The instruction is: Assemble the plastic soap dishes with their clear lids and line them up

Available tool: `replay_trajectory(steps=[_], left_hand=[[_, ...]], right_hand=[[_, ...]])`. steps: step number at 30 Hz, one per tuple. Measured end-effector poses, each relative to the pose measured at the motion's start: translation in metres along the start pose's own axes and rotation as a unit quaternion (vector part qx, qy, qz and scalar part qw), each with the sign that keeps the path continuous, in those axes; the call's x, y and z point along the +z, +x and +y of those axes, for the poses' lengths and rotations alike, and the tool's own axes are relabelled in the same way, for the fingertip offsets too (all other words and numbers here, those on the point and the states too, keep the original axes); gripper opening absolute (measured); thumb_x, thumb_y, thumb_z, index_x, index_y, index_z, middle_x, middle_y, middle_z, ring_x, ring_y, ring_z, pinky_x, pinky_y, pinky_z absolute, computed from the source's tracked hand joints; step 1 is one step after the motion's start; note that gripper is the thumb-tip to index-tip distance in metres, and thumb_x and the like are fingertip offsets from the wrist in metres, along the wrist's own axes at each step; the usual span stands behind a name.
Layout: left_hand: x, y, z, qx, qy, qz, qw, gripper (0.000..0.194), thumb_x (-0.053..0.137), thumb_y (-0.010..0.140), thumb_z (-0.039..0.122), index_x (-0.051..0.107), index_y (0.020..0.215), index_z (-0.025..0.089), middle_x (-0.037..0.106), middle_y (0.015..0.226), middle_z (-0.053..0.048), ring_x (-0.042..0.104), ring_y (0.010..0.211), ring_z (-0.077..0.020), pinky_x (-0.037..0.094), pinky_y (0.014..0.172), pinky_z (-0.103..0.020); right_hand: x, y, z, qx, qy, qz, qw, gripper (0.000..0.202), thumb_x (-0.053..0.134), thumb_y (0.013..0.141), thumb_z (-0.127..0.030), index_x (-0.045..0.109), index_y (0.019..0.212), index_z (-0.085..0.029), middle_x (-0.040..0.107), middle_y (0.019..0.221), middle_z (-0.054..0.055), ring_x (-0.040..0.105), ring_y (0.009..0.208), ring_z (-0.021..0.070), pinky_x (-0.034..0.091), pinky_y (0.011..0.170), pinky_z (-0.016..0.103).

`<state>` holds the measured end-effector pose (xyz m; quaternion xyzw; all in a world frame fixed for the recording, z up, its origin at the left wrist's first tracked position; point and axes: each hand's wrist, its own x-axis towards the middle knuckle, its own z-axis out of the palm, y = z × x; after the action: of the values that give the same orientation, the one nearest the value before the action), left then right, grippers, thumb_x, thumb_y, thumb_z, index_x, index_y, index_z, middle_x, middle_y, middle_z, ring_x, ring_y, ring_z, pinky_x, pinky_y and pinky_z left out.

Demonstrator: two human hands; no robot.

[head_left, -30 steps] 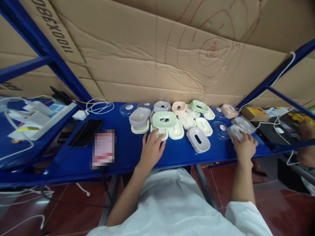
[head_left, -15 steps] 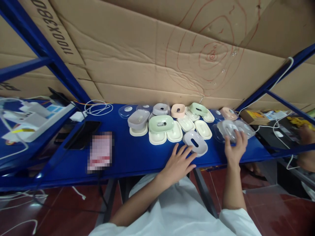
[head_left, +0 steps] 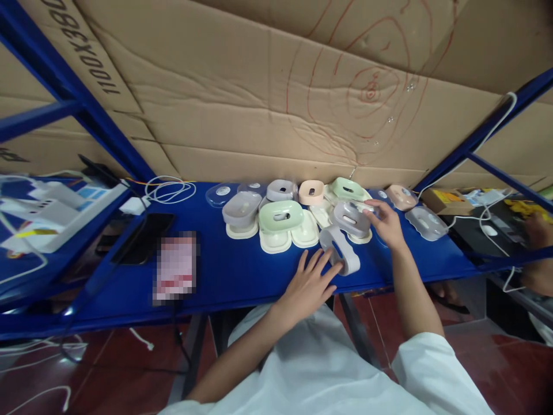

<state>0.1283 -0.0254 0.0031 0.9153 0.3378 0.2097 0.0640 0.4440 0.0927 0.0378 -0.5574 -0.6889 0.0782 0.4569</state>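
Note:
My left hand point(head_left: 307, 283) has its fingers spread, the fingertips at the near edge of a grey oval shell with a slot point(head_left: 344, 253), which is tilted. My right hand point(head_left: 383, 222) has thumb and fingers on a second grey shell point(head_left: 348, 218) over a cream tray point(head_left: 362, 237). To the left lie a green shell point(head_left: 281, 216) on cream trays point(head_left: 275, 242) and a grey dish point(head_left: 242, 210). Behind are a peach shell point(head_left: 311, 192) and another green one point(head_left: 348, 188). Clear lids point(head_left: 221, 195) lie at the back left.
A clear lid point(head_left: 427, 223) and a peach piece point(head_left: 402, 197) lie at the right. A black phone point(head_left: 144, 237), a blurred pink item point(head_left: 175, 268) and a power strip point(head_left: 71, 216) are left. Blue frame posts point(head_left: 514, 121) flank the table; another person's hand point(head_left: 539, 248) is far right.
My right hand has moved left from the clear lids and is now at a grey shell above the cream tray. The grey shell by my left hand has tipped and turned.

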Motion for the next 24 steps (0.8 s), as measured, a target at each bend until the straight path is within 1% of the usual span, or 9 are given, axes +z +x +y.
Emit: replay_trajectory(steps=[4, 6, 8, 10, 13, 15, 19, 21, 24], left_hand=[[0.003, 0.018, 0.007, 0.009, 0.008, 0.008, 1.0, 0.055, 0.059, 0.106, 0.045, 0.048, 0.157, 0.027, 0.042, 0.169, -0.016, 0.041, 0.156, -0.0356, 0.031, 0.128, -0.063], [0.005, 0.029, 0.011, 0.008, 0.009, 0.017, 1.0, 0.055, 0.057, 0.107, 0.046, 0.048, 0.158, 0.027, 0.044, 0.167, -0.018, 0.041, 0.156, -0.0354, 0.031, 0.127, -0.063], [0.008, 0.037, 0.014, 0.005, 0.009, 0.023, 1.0, 0.057, 0.057, 0.107, 0.047, 0.047, 0.159, 0.026, 0.045, 0.165, -0.019, 0.042, 0.156, -0.0364, 0.031, 0.127, -0.064], [0.009, 0.041, 0.015, -0.001, 0.004, 0.027, 1.0, 0.061, 0.058, 0.106, 0.046, 0.044, 0.161, 0.026, 0.045, 0.165, -0.019, 0.042, 0.155, -0.0371, 0.03, 0.127, -0.064], [0.011, 0.041, 0.014, -0.007, -0.003, 0.031, 0.999, 0.067, 0.06, 0.105, 0.044, 0.037, 0.166, 0.027, 0.041, 0.167, -0.02, 0.039, 0.158, -0.0379, 0.03, 0.127, -0.064], [0.013, 0.04, 0.013, -0.004, -0.004, 0.027, 1.0, 0.069, 0.061, 0.105, 0.043, 0.035, 0.167, 0.027, 0.039, 0.169, -0.021, 0.036, 0.159, -0.0389, 0.03, 0.127, -0.066], [0.017, 0.04, 0.014, -0.003, -0.011, 0.021, 1.0, 0.072, 0.062, 0.104, 0.042, 0.032, 0.168, 0.028, 0.035, 0.171, -0.023, 0.035, 0.161, -0.0404, 0.029, 0.126, -0.069], [0.017, 0.043, 0.016, 0.0, -0.018, 0.025, 1.0, 0.078, 0.065, 0.103, 0.041, 0.027, 0.17, 0.028, 0.026, 0.175, -0.025, 0.031, 0.162, -0.0418, 0.029, 0.126, -0.07], [0.018, 0.048, 0.019, -0.001, -0.023, 0.031, 0.999, 0.083, 0.07, 0.1, 0.042, 0.027, 0.17, 0.028, 0.011, 0.179, -0.025, 0.024, 0.165, -0.0437, 0.028, 0.126, -0.071]], right_hand=[[0.017, 0.012, -0.022, -0.117, -0.05, -0.001, 0.992, 0.041, 0.066, 0.1, -0.058, 0.073, 0.126, -0.027, 0.07, 0.139, 0.011, 0.06, 0.14, 0.0313, 0.043, 0.123, 0.054], [0.025, 0.02, -0.031, -0.145, -0.098, -0.023, 0.984, 0.046, 0.063, 0.102, -0.059, 0.069, 0.133, -0.026, 0.064, 0.149, 0.013, 0.05, 0.15, 0.0341, 0.034, 0.127, 0.058], [0.028, 0.026, -0.035, -0.145, -0.149, -0.037, 0.978, 0.05, 0.06, 0.103, -0.061, 0.068, 0.137, -0.025, 0.061, 0.153, 0.014, 0.048, 0.151, 0.0372, 0.03, 0.127, 0.063], [0.025, 0.026, -0.033, -0.129, -0.165, -0.056, 0.976, 0.046, 0.058, 0.104, -0.059, 0.072, 0.129, -0.024, 0.069, 0.141, 0.015, 0.059, 0.138, 0.0366, 0.038, 0.121, 0.06], [0.016, 0.012, -0.025, -0.121, -0.133, -0.149, 0.972, 0.038, 0.057, 0.106, -0.055, 0.077, 0.117, -0.024, 0.078, 0.12, 0.011, 0.073, 0.116, 0.0315, 0.054, 0.106, 0.049], [0.012, -0.001, -0.019, -0.119, -0.14, -0.199, 0.963, 0.038, 0.059, 0.105, -0.053, 0.076, 0.125, -0.025, 0.078, 0.127, 0.011, 0.072, 0.12, 0.0327, 0.054, 0.106, 0.049], [0.009, -0.018, -0.01, -0.103, -0.186, -0.207, 0.955, 0.044, 0.058, 0.105, -0.047, 0.07, 0.142, -0.025, 0.071, 0.143, 0.012, 0.064, 0.136, 0.0384, 0.05, 0.112, 0.059], [0.009, -0.017, -0.008, -0.097, -0.175, -0.205, 0.958, 0.043, 0.056, 0.106, -0.045, 0.071, 0.14, -0.024, 0.073, 0.141, 0.012, 0.067, 0.133, 0.0377, 0.052, 0.111, 0.057], [0.008, -0.01, -0.01, -0.085, -0.146, -0.184, 0.968, 0.043, 0.056, 0.106, -0.05, 0.077, 0.131, -0.022, 0.079, 0.126, 0.011, 0.075, 0.117, 0.0363, 0.055, 0.105, 0.053]])
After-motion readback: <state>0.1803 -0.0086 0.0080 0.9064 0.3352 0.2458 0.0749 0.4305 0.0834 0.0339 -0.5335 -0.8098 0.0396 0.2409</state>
